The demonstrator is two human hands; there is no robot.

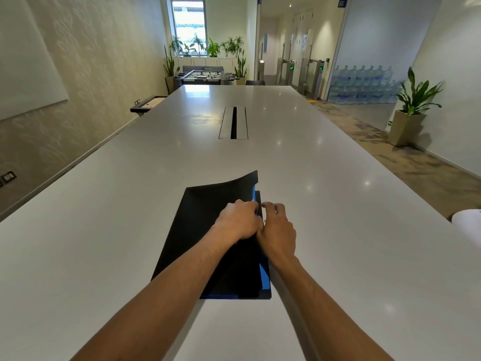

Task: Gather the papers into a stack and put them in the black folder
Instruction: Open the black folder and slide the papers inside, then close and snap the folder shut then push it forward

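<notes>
The black folder (205,230) lies near me on the white table (325,178), blue papers (265,276) peeking along its right edge. My left hand (238,220) pinches the cover's right edge; my right hand (277,230), fingers curled, rests just beside it.

Two bare forearms, hands (238,220) without rings, no sleeves

long white table (286,157), potted plants (416,100), bright window (188,22)
</notes>
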